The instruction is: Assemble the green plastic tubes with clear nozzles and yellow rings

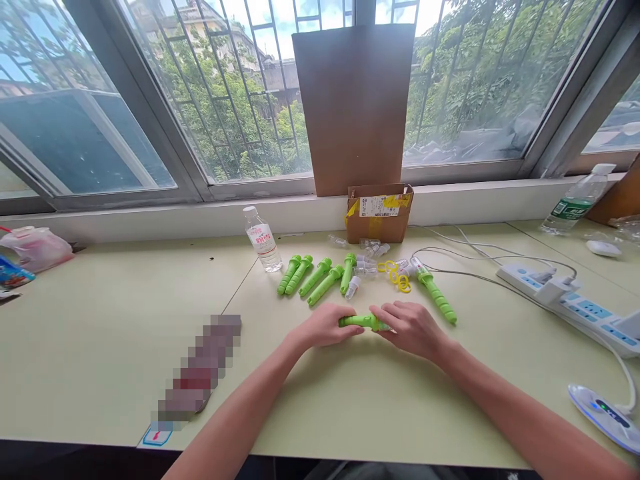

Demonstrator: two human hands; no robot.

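Note:
Held level between my two hands is a green plastic tube [364, 321], low over the pale table [380, 400]. My left hand [327, 325] closes around its left part. My right hand [411, 327] grips the other end, near the wider collar; a pale bit shows at those fingers, but its shape is mostly covered. Beyond my hands, several similar ribbed green tubes [325, 287] lie in a loose row. Another green tube [439, 297] with a clear end rests past my right hand. Clear plastic pieces [367, 269] and yellow rings [400, 278] lie scattered between them.
A water bottle [263, 241] stands behind the row, left of a cardboard box [379, 220]. On the right are a power strip [575, 303] with cables, a white device [606, 417] and a second bottle [577, 200]. A blurred-out object [203, 367] lies at left.

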